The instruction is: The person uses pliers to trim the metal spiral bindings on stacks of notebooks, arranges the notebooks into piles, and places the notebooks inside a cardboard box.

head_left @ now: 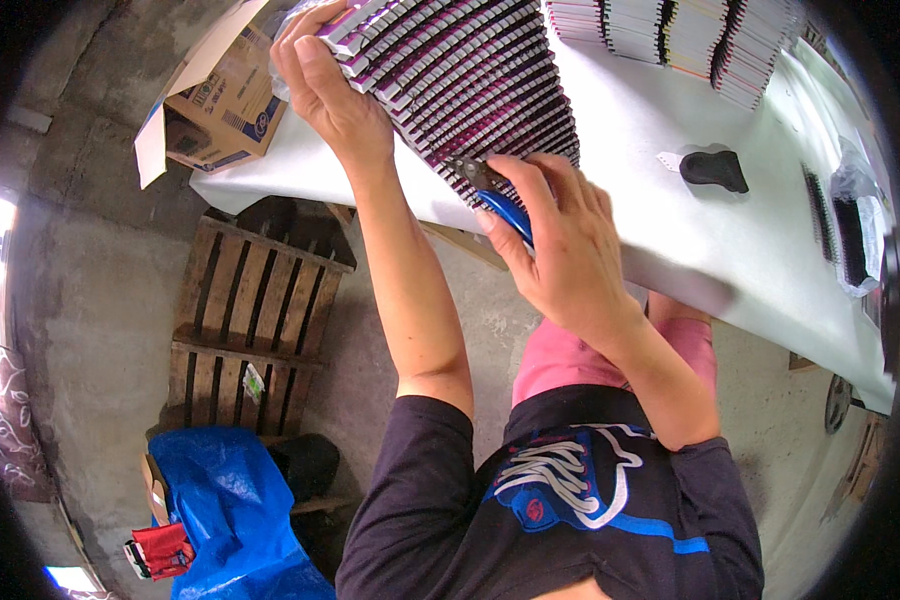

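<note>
Bound stack (480, 85) at the fingers: probably heavy, apt to slide

It lies just beyond the fingers of the right hand (572, 240), which close round blue-handled pliers (508, 211) at its near end. The left hand (335, 100) has its fingers close together at the stack's left edge; tips hidden, so I cannot tell whether they pinch. Its ridged rows look easily bent; supporting opposite ends from beneath seems safest.
</note>
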`<state>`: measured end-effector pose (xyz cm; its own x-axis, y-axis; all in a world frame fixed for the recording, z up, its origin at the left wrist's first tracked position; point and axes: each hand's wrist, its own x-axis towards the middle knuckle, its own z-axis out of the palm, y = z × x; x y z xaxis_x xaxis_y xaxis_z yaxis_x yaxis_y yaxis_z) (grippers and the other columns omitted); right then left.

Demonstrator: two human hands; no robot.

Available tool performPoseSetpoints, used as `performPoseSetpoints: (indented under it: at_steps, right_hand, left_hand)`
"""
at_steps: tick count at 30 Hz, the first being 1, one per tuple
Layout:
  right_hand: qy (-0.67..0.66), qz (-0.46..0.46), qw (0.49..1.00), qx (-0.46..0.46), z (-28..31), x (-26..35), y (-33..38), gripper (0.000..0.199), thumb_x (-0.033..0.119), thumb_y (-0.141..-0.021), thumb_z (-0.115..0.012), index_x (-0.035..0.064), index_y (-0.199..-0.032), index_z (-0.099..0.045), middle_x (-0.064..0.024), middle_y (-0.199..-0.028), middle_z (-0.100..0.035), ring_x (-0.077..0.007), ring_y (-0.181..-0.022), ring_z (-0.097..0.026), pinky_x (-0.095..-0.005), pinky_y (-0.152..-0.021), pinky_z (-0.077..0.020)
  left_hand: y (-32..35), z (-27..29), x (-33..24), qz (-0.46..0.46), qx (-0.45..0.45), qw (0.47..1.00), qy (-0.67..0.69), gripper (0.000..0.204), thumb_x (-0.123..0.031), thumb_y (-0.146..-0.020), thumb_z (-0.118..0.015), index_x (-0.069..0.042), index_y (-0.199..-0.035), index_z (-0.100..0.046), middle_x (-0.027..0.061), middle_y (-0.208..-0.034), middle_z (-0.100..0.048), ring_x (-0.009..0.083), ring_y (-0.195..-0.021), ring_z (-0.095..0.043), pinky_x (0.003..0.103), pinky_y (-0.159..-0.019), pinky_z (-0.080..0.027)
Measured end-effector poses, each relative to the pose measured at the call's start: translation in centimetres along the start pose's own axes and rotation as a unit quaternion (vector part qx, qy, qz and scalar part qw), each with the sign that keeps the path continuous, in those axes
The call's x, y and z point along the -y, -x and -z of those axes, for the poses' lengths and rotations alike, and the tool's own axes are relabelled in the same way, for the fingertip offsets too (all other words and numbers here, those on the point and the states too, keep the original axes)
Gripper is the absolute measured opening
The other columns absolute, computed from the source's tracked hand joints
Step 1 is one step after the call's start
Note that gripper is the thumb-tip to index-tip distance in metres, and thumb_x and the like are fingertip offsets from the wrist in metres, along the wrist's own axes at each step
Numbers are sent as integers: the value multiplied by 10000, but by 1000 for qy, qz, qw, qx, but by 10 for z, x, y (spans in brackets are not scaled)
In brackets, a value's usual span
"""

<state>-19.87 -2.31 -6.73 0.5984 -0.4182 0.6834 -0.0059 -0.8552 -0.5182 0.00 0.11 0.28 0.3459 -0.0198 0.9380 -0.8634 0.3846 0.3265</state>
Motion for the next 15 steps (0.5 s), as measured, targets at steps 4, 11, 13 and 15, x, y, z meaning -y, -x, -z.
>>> performPoseSetpoints:
  at_steps: [4, 11, 13, 15]
  right_hand:
    - [76, 38, 996, -3, 4, -3, 3, 390, 279, -818, -624, 146, -1172, -526, -96, -1066, -511, -260, -949, -522, -407, -856, -357]
    - [104, 45, 993, 33, -2, -7, 2, 349, 275, -804, -646, 141, -1120, -583, -75, -1055, -523, -251, -929, -538, -391, -801, -405]
    - [85, 60, 994, 20, -4, -10, 3, 298, 252, -807, -636, 161, -1085, -580, -60, -978, -543, -221, -857, -556, -360, -716, -418]
    - [-7, 37, 999, 31, -6, -12, 1, 258, 235, -820, -620, 160, -1063, -575, -65, -902, -561, -226, -787, -572, -352, -656, -434]
  left_hand:
    - [2, -2, -2, 43, -1, 998, 43, 496, -418, -980, -280, -3, -1015, -549, 79, -976, -567, 110, -834, -607, 242, -741, -531]
    - [1, -1, 2, 52, -2, 996, 74, 490, -425, -979, -283, -10, -1058, -532, 82, -942, -596, 119, -807, -631, 233, -709, -552]
    - [1, -3, -2, 69, -1, 994, 85, 488, -428, -978, -291, -12, -1071, -529, 88, -943, -596, 130, -810, -630, 240, -710, -548]
    - [3, -4, -7, 84, -7, 993, 87, 492, -434, -977, -293, -15, -1075, -529, 90, -945, -596, 135, -818, -629, 242, -710, -547]
